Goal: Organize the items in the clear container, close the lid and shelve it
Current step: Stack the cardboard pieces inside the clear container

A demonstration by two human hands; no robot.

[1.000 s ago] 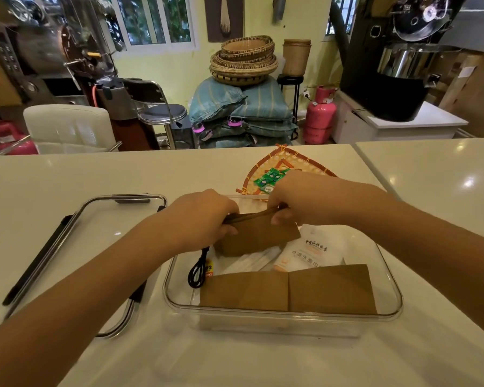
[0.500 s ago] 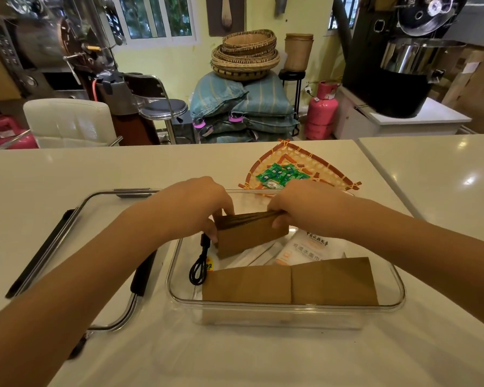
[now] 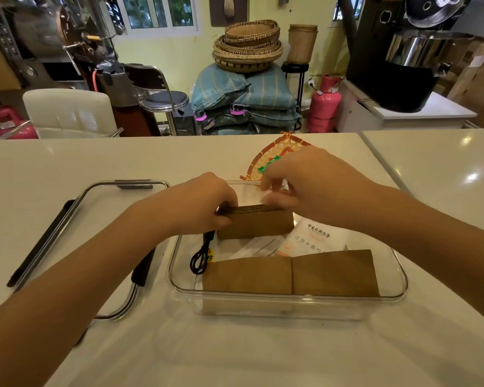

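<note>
The clear container (image 3: 288, 298) sits open on the white counter in front of me. My left hand (image 3: 199, 203) grips the left end of a stack of brown paper sleeves (image 3: 256, 223) standing on edge inside it. My right hand (image 3: 299, 185) hovers blurred over the stack's top right, fingers spread; whether it touches the stack is unclear. Two more brown sleeve stacks (image 3: 291, 272) lean against the near wall. White sachets (image 3: 310, 238) and a coiled black cable (image 3: 200, 258) lie on the container floor. The clear lid (image 3: 106, 191) with black clips lies flat to the left.
A woven tray (image 3: 280, 152) with green packets lies just beyond the container. A seam (image 3: 375, 152) divides the counter from another top on the right. Chairs, sacks, baskets, a pink gas cylinder and a roasting machine stand behind the counter.
My right hand has lifted off the right end of the sleeve stack and moved up toward the far wall. The stack now stands more upright under my left hand.
</note>
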